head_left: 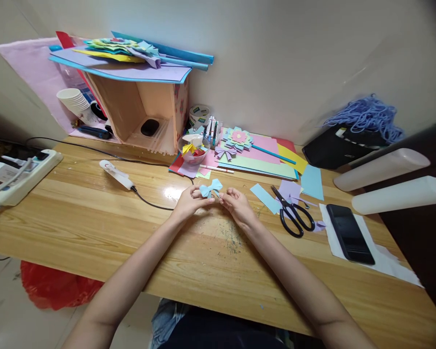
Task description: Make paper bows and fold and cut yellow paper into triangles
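Note:
Above the table's middle I see a light-blue folded paper bow [211, 188], with petal-like ends spread apart. My left hand [189, 201] is closed on its left and lower side, thumb stretched along the bottom edge. From the right, my right hand [238, 207] pinches at the lower right edge of the same paper, fingertips pressed together and the other fingers curled. Part of the bow is covered by the fingers. To the right of my right hand lie black-handled scissors [292, 213], beside a light-blue paper strip [264, 198] and lilac paper scraps [289, 190].
A white glue gun [116, 174] trails its cable leftward and behind my hands. At the back stand a clear cup of folded paper [194, 149], markers [212, 130] and a pink box [141, 109]. A phone [350, 233] and white rolls [381, 169] are at right.

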Tool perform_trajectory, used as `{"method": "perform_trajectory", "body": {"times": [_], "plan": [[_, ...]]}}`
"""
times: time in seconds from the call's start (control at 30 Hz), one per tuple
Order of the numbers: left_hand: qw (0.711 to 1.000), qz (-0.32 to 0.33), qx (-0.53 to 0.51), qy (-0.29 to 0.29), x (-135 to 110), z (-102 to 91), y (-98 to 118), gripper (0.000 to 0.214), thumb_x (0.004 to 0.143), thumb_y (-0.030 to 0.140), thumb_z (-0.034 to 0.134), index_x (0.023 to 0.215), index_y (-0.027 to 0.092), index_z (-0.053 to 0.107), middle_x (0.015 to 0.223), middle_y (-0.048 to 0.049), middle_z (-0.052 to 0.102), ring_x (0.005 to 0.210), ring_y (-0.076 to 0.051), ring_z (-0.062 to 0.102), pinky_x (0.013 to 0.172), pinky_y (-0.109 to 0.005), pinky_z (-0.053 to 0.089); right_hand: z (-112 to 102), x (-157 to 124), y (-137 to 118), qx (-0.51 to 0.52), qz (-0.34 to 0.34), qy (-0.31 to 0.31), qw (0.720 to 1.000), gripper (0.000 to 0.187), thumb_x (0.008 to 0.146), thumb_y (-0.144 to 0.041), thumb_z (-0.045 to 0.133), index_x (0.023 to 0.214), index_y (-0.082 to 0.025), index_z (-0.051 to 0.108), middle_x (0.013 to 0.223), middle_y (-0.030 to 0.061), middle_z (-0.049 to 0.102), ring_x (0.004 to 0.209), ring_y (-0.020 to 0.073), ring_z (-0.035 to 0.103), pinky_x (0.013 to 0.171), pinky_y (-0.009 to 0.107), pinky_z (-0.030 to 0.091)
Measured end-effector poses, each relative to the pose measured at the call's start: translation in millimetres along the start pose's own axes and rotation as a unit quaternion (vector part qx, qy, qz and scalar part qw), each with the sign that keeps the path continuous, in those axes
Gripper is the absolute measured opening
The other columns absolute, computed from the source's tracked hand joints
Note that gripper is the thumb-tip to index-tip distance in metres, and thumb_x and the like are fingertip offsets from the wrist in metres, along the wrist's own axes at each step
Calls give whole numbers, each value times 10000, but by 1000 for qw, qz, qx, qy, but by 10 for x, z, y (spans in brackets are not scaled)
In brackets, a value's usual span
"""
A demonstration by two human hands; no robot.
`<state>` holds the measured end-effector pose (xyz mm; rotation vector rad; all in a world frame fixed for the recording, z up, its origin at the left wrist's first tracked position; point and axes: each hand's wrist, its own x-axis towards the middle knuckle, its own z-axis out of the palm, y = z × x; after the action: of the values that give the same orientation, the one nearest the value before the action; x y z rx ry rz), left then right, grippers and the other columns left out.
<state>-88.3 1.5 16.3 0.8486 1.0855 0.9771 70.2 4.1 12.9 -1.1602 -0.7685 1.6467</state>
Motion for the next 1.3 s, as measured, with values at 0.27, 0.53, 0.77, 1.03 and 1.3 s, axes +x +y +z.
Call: {"method": "perform_trajectory", "body": {"times": [0.27, 0.53, 0.77, 1.03, 1.3], "plan": [[1000, -3, -6, 23, 15, -28, -86, 535, 490, 279, 826, 940, 116, 586, 765, -75, 711, 676, -192, 669, 656, -317, 523, -29, 9, -5, -10, 57, -64, 996, 352, 487, -273, 818, 735, -178, 588, 700, -16, 662, 625, 99, 617, 686, 239, 494], [1000, -3, -2, 11, -50, 42, -16, 364, 562, 395, 773, 749, 94, 688, 709, -83, 689, 635, -165, 626, 616, -294, 525, -61, 28, 55, -56, 30, -104, 993, 277, 602, -324, 756, 825, -167, 707, 826, 33, 706, 725, 124, 632, 725, 239, 464], [998, 36, 29, 52, -3, 57, -88, 369, 523, 427, 783, 677, 105, 692, 637, -74, 687, 557, -161, 613, 568, -277, 504, -2, -18, 20, -98, -2, -77, 992, 252, 627, -379, 730, 736, -160, 671, 684, 5, 680, 578, 94, 578, 577, 208, 433], [999, 32, 16, 23, -35, 96, -94, 353, 548, 394, 782, 731, 104, 700, 731, -89, 716, 672, -194, 663, 683, -299, 517, 0, 2, 66, -102, -43, -37, 993, 288, 598, -416, 737, 654, -165, 606, 581, -5, 629, 510, 96, 550, 513, 215, 441], [998, 20, 4, 53, -24, 102, -61, 364, 606, 456, 737, 701, 108, 691, 674, -77, 704, 638, -185, 662, 728, -311, 520, 19, 10, 52, -107, -31, -55, 992, 271, 583, -375, 753, 676, -140, 655, 622, 28, 668, 521, 93, 571, 518, 212, 448]]}}
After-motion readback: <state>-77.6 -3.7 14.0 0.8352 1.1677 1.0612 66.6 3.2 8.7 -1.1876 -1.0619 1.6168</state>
